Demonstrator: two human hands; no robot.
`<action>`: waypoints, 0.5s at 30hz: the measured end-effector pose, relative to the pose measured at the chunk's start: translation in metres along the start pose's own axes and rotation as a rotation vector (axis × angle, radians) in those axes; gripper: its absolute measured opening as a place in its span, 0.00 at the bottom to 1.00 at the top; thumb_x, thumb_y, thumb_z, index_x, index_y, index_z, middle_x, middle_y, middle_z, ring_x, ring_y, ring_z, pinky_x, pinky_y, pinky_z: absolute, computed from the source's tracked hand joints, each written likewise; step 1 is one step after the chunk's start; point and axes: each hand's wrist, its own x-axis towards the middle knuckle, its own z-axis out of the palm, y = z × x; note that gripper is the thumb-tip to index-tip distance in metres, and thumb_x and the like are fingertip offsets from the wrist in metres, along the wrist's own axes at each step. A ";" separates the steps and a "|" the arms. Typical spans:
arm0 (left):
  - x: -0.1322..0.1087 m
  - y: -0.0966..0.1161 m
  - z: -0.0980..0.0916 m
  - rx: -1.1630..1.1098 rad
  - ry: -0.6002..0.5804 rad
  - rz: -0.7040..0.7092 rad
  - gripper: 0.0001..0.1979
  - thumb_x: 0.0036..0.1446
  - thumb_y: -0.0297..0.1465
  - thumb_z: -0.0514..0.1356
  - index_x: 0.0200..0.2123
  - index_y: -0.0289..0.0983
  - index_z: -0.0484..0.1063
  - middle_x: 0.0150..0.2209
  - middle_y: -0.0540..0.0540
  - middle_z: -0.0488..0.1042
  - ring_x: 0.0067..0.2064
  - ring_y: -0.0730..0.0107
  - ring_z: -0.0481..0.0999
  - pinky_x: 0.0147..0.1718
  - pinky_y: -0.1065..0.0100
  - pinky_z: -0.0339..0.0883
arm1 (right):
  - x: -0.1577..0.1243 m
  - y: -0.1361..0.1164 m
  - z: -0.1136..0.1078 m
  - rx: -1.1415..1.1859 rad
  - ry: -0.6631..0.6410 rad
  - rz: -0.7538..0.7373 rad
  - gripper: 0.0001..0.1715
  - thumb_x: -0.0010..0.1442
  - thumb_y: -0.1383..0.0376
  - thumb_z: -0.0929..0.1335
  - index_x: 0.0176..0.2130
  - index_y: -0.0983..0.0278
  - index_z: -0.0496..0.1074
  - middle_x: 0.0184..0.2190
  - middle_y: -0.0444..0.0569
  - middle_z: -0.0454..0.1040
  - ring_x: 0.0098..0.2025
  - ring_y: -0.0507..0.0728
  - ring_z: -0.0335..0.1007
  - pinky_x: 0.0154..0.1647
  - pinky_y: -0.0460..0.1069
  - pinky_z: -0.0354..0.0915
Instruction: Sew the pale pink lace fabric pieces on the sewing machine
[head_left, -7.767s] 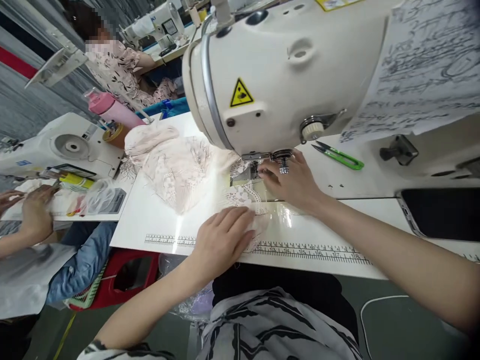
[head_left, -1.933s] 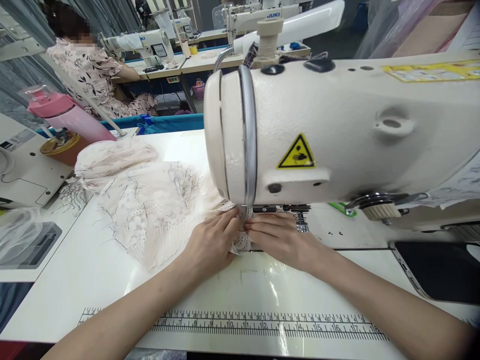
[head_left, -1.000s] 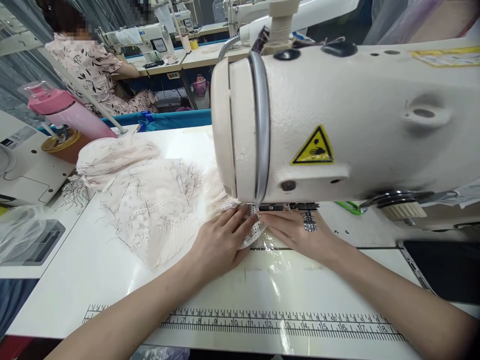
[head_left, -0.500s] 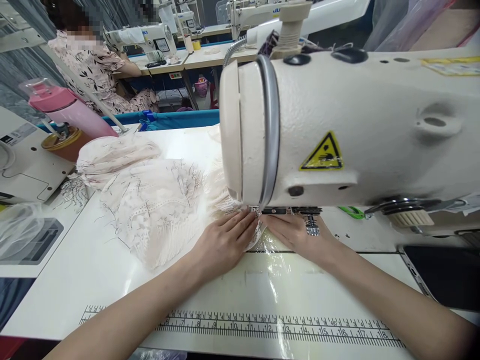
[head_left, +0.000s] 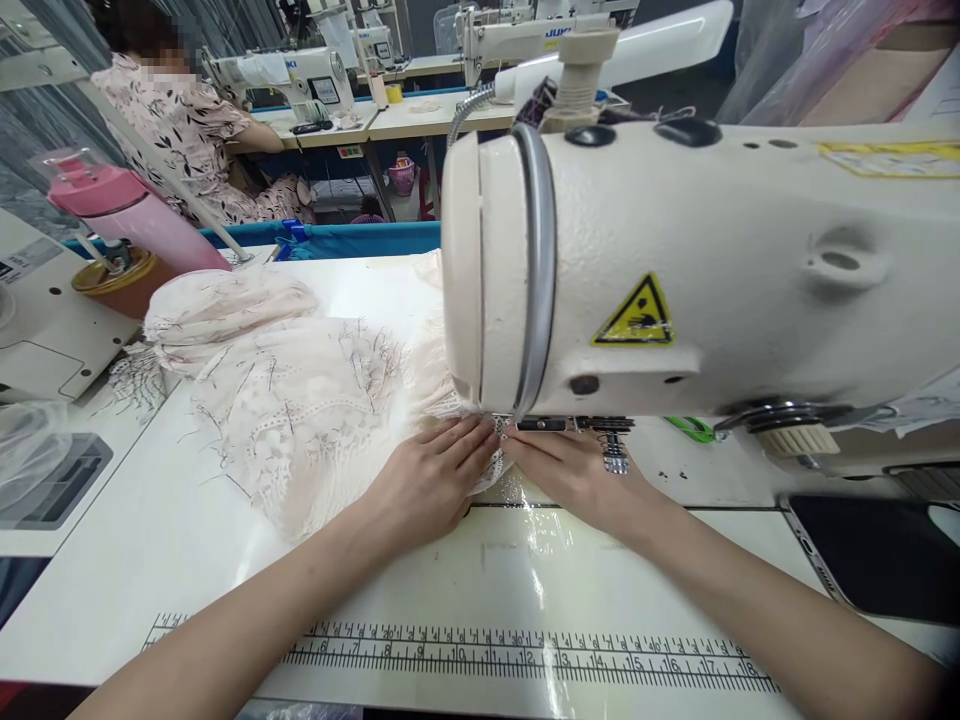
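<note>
A pale cream lace fabric with loose dark threads lies bunched on the white table, its right part running under the head of a sewing machine. My left hand lies flat on the fabric's near edge, fingers stretched towards the needle area. My right hand rests low on the machine bed, fingers extended, tips touching the lace edge beside my left fingertips. The machine head and a dark metal bar hide the needle and part of my right fingers.
A printed ruler runs along the front edge. A dark phone lies at right, with green snips behind. A pink bottle and brown pot stand at left. Another person sits beyond.
The view has shifted a little, so table and machine sit slightly differently in the picture. Both hands keep about the same place at the lace edge.
</note>
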 end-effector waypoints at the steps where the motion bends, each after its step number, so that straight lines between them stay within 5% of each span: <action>1: 0.000 -0.001 0.000 -0.010 -0.004 -0.008 0.21 0.60 0.24 0.51 0.54 0.27 0.71 0.54 0.38 0.74 0.57 0.57 0.73 0.56 0.57 0.71 | 0.002 -0.003 -0.001 0.017 0.003 0.002 0.15 0.64 0.76 0.64 0.47 0.62 0.74 0.45 0.48 0.78 0.40 0.53 0.72 0.40 0.48 0.66; 15: 0.000 -0.005 -0.004 -0.038 -0.043 -0.025 0.22 0.56 0.24 0.52 0.54 0.30 0.71 0.54 0.39 0.74 0.56 0.59 0.74 0.56 0.58 0.70 | 0.006 -0.012 0.007 0.236 0.031 -0.041 0.13 0.62 0.77 0.65 0.41 0.63 0.73 0.41 0.46 0.78 0.46 0.53 0.72 0.45 0.48 0.65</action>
